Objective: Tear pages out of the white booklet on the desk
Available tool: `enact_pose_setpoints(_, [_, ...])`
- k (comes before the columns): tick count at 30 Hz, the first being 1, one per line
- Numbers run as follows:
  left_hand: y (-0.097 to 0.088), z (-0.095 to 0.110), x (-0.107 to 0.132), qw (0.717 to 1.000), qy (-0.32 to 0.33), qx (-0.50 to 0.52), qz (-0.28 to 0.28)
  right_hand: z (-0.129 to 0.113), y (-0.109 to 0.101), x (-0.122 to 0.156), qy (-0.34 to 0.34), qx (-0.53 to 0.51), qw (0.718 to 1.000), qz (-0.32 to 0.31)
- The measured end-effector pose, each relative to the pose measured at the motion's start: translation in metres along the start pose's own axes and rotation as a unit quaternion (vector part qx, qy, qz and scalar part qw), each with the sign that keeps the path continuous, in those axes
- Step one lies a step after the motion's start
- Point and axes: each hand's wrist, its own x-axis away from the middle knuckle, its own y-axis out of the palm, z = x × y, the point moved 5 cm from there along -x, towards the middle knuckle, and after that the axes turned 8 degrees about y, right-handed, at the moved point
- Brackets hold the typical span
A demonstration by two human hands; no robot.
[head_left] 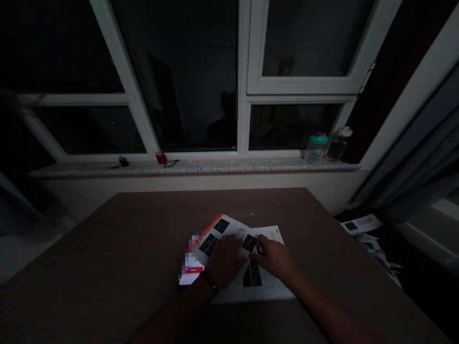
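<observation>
A printed paper leaflet [251, 286] with black picture panels and a red-orange edge lies folded over on itself on the brown wooden table [143, 229]. My left hand [224, 260] rests flat on its upper flap, with a black wristband [209, 282] on the wrist. My right hand [272, 258] lies just to the right, its fingertips on the paper near the flap's edge. I cannot tell whether those fingers pinch the sheet. Part of the leaflet is hidden under both hands.
The table's far edge stands below a speckled stone window sill [186, 167] holding a small red object [161, 157], glasses [171, 163], a green-lidded jar [315, 148] and a clear bottle [339, 145]. Loose printed papers [360, 223] lie low at right beside a grey curtain [405, 162].
</observation>
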Motion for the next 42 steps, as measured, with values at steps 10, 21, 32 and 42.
enact_pose_setpoints(10, [0.0,0.0,0.0,1.0,0.007,0.009,-0.013,0.008,0.003,-0.006,0.015,0.024,0.999,0.023])
enact_pose_setpoints(21, [0.004,0.005,-0.002,0.997,0.062,0.047,-0.02,0.031,-0.007,-0.01,0.065,0.006,0.997,0.042])
enact_pose_setpoints(32, [-0.002,0.007,-0.003,0.995,0.065,0.058,-0.038,0.036,-0.003,-0.012,0.071,0.01,0.996,0.05])
enact_pose_setpoints(42, [0.001,0.006,-0.004,0.994,0.068,0.074,-0.051,0.039,-0.003,-0.013,0.08,-0.008,0.995,0.055])
